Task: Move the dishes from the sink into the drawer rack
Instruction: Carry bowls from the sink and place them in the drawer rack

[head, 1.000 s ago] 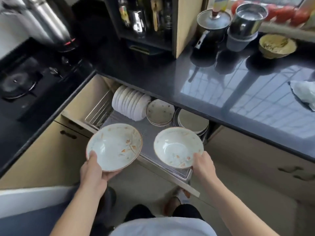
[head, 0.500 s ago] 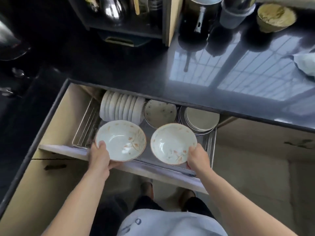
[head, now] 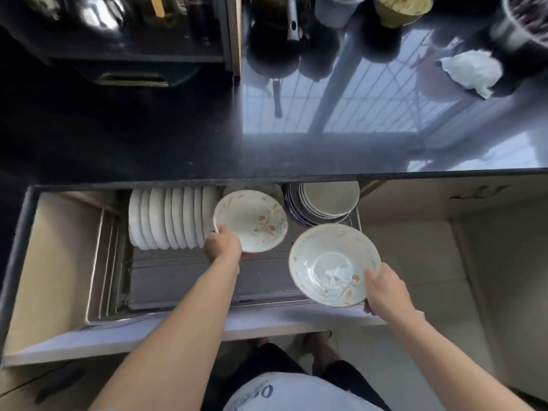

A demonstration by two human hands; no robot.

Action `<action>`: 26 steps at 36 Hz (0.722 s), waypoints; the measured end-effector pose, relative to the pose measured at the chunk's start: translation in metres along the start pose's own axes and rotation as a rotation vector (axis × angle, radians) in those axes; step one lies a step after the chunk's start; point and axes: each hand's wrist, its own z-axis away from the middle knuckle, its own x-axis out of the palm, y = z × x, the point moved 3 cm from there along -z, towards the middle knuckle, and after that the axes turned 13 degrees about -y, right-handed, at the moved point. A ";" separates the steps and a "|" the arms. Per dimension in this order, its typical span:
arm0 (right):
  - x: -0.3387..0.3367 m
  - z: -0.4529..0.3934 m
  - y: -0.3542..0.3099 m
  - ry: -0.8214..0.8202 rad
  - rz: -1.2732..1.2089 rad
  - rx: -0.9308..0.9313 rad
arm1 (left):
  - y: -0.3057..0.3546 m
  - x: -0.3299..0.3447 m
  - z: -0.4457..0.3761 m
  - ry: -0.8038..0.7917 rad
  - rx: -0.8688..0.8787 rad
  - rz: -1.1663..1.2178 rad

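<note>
Head view, looking straight down over an open drawer rack (head: 109,262) pulled out below a dark, glossy countertop (head: 148,129). The counter edge hides the back of the drawer, so the far sides of the dishes there are cut off. Along the top of the frame, pots and a shelf unit are dark and blurred, hard to identify; a crumpled white cloth (head: 471,71) lies at upper right.

Inside the drawer, a row of white plates (head: 169,218) stands on edge at back left. At back right sits a stack of flat plates (head: 329,200). Between them, the left hand (head: 224,247) grips the near rim of a floral bowl (head: 252,221), thumb on the rim and fingers curled beneath; it appears to sit over another dish, though this is mostly hidden. The right hand (head: 385,289) holds a second floral bowl (head: 332,262) by its near-right rim, thumb inside, fingers hidden underneath, above the drawer's front right corner.

The grey drawer floor (head: 184,280) in front of the standing plates lies bare. The white drawer front (head: 148,330) runs across just below the arms.
</note>
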 end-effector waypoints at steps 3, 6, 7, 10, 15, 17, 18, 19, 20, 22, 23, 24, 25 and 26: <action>0.006 -0.007 0.000 -0.002 -0.016 -0.010 | 0.011 0.011 -0.004 0.013 -0.043 0.025; 0.016 -0.014 0.004 -0.020 -0.051 -0.006 | 0.011 0.021 -0.017 -0.044 -0.083 0.050; 0.018 -0.016 0.005 -0.022 -0.060 0.003 | 0.013 0.023 -0.020 -0.047 -0.081 0.043; 0.024 -0.020 0.007 -0.031 -0.098 0.017 | 0.015 0.030 -0.030 -0.027 -0.056 -0.011; 0.030 -0.017 0.007 -0.029 -0.184 0.022 | 0.016 0.039 -0.044 -0.001 -0.120 0.109; 0.031 -0.016 0.007 -0.030 -0.203 0.026 | 0.018 0.041 -0.043 -0.023 -0.148 0.145; 0.031 -0.017 0.007 -0.031 -0.208 0.024 | 0.017 0.044 -0.044 -0.027 -0.151 0.148; 0.030 -0.018 0.008 -0.028 -0.210 0.024 | 0.017 0.045 -0.048 -0.020 -0.137 0.131; 0.030 -0.019 0.008 -0.025 -0.211 0.026 | 0.017 0.046 -0.052 -0.014 -0.121 0.069; 0.030 -0.020 0.008 -0.017 -0.207 0.025 | 0.011 0.045 -0.063 0.002 -0.130 -0.048; 0.031 -0.020 0.007 -0.014 -0.202 0.021 | 0.011 0.043 -0.063 0.015 -0.137 -0.091; 0.031 -0.020 0.007 -0.012 -0.197 0.015 | 0.012 0.041 -0.062 0.020 -0.134 -0.146; 0.032 -0.020 0.006 -0.011 -0.196 0.013 | 0.014 0.040 -0.058 0.021 -0.127 -0.172; 0.032 -0.021 0.006 -0.009 -0.202 0.011 | 0.015 0.039 -0.055 0.000 -0.122 -0.192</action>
